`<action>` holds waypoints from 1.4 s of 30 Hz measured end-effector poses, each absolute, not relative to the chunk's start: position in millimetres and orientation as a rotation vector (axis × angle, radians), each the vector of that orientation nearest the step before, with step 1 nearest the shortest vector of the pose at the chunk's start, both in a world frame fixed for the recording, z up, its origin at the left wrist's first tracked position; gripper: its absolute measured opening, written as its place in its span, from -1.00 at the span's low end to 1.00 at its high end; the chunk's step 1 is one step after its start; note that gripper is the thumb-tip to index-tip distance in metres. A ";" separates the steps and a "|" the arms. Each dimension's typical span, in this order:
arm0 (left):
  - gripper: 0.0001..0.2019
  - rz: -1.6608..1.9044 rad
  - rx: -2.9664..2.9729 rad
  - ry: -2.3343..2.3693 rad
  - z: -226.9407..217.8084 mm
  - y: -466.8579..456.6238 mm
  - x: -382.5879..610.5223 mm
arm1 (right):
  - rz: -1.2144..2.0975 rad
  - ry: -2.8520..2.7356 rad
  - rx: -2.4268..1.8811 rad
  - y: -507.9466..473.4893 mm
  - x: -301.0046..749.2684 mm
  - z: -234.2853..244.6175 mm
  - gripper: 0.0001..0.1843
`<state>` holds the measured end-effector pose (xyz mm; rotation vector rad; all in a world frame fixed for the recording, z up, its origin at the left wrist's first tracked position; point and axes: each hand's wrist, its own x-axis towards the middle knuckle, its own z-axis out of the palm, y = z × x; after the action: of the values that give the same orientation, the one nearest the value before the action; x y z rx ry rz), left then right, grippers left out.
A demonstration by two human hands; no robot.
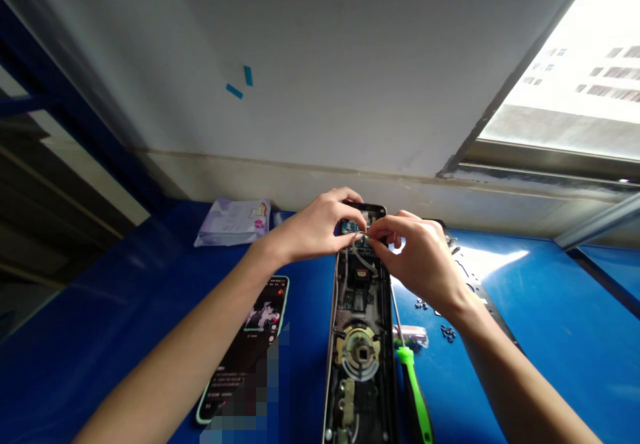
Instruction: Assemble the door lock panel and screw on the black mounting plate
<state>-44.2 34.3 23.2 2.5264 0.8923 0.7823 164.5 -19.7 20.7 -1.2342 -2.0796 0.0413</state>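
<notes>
Head view: right hand pinched shut on the end of a white wire; left hand closed round the far end of the lock housing by its blue circuit board. Housing lies flat on the blue table. Wire looks thin, limp and easily torn, so grip it at the plug; housing is likely stiff, heavy metal, best held by its rims, with a green screwdriver just right of it.

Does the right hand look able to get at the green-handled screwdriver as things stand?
Probably yes: the green-handled screwdriver lies uncovered on the blue table beside the open metal lock body, though the right hand has its fingers busy pinching a thin grey wire.
</notes>
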 end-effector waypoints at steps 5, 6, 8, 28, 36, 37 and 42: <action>-0.83 0.785 2.524 0.901 23.4 33.8 -44.4 | 0.033 -2.076 -1.221 -19.9 164.3 20.8 -0.86; -0.83 0.783 2.526 0.900 23.4 33.7 -44.4 | 0.031 -2.073 -1.219 -19.9 164.3 20.7 -0.85; -0.82 0.784 2.529 0.898 23.1 33.7 -44.3 | 0.026 -2.068 -1.216 -19.8 164.0 20.4 -0.85; -0.84 0.802 2.541 0.894 22.8 34.0 -43.7 | -0.014 -2.069 -1.160 -20.3 164.3 15.3 -0.85; -0.83 0.800 2.553 0.894 20.6 35.9 -44.3 | -0.019 -2.106 -1.110 -21.5 165.0 15.4 -0.86; -0.83 0.796 2.552 0.895 20.9 35.7 -44.2 | -0.020 -2.105 -1.111 -21.3 165.1 15.5 -0.86; -0.83 0.795 2.560 0.900 21.1 35.5 -44.1 | -0.025 -2.099 -1.120 -20.1 165.0 16.3 -0.85</action>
<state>-44.1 35.5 21.1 2.5596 0.8997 0.7949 165.0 -20.1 16.3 -1.1200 -2.0987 -0.0249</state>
